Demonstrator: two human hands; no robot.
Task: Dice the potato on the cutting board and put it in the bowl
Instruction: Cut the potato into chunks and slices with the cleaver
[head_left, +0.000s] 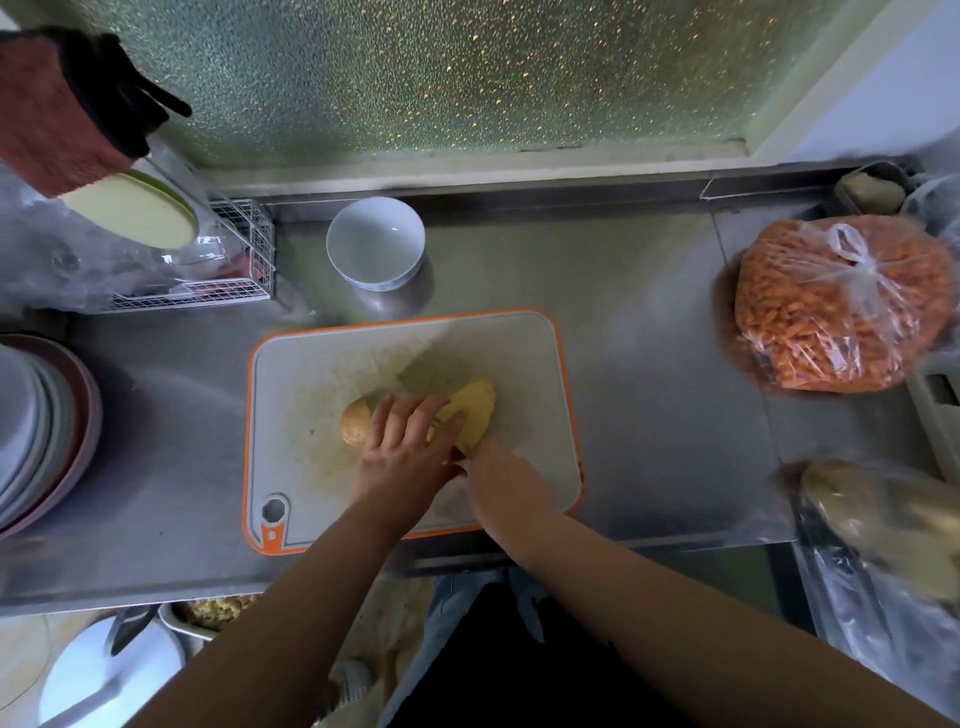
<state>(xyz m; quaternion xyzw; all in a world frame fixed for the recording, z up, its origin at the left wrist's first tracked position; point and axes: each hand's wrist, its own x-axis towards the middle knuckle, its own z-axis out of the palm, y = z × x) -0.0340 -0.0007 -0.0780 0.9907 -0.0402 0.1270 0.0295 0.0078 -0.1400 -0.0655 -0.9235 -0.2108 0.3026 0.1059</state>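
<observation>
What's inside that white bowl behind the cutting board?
The white bowl looks empty; its whole white inside shows. No potato pieces are in it yet; they lie on the cutting board.

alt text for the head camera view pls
A person's left hand presses a partly sliced yellow potato on an orange-rimmed grey cutting board, the right hand beside it. An empty white bowl stands behind the board.
</observation>
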